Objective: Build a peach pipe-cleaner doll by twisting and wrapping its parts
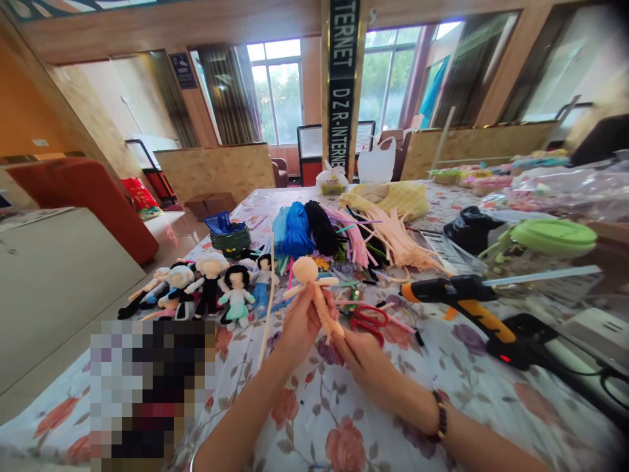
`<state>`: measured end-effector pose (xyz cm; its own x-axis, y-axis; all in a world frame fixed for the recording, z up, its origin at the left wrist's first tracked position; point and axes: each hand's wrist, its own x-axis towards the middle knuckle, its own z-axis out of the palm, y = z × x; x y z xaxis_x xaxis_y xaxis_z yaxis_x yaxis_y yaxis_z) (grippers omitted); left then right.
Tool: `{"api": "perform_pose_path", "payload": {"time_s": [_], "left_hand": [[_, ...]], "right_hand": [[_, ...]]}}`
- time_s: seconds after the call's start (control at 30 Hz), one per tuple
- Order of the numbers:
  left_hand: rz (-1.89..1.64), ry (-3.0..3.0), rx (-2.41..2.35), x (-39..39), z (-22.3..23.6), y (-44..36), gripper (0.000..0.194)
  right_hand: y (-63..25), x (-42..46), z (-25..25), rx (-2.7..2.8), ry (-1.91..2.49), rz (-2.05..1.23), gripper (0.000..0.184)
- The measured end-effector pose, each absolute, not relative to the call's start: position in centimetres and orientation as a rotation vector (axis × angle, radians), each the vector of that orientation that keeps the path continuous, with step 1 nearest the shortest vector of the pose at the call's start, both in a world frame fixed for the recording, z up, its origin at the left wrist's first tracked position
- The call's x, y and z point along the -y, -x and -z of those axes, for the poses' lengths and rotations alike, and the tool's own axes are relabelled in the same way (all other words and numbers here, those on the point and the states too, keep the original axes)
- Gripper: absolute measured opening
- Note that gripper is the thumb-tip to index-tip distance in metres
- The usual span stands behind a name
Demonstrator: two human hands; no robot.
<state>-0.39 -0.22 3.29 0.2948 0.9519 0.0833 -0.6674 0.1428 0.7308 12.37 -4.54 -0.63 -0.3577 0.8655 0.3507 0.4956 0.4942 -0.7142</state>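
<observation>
A peach doll body made of fuzzy pipe cleaners, with a round head, outstretched arms and a long lower part, is held up over the table. My left hand pinches it around the torso. Lower down, my right hand has its fingers closed on the doll's leg end. Red-handled scissors lie just beyond my right hand. To the left of my hands stand several finished dolls with black or white hair. A single pale pipe cleaner lies beside my left hand.
Bundles of blue pipe cleaners, black ones and peach ones lie at the back. An orange-and-black glue gun rests at right, near a green-lidded jar. The flowered tablecloth covers the table; a pixelated patch hides its left part.
</observation>
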Motion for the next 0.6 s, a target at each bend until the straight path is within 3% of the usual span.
{"api": "perform_pose_path", "payload": {"time_s": [0.33,0.6], "left_hand": [[-1.372,-0.855,-0.503,-0.7,-3.3,1.7,0.022],[-1.563,-0.843,-0.616,-2.0,-3.0,3.5,0.024]], "right_hand": [[-13.5,4.0,-1.2,2.077,1.183,-0.737,0.034],[-19.3,1.2,-7.4,2.379,1.395,-0.363,0.033]]}}
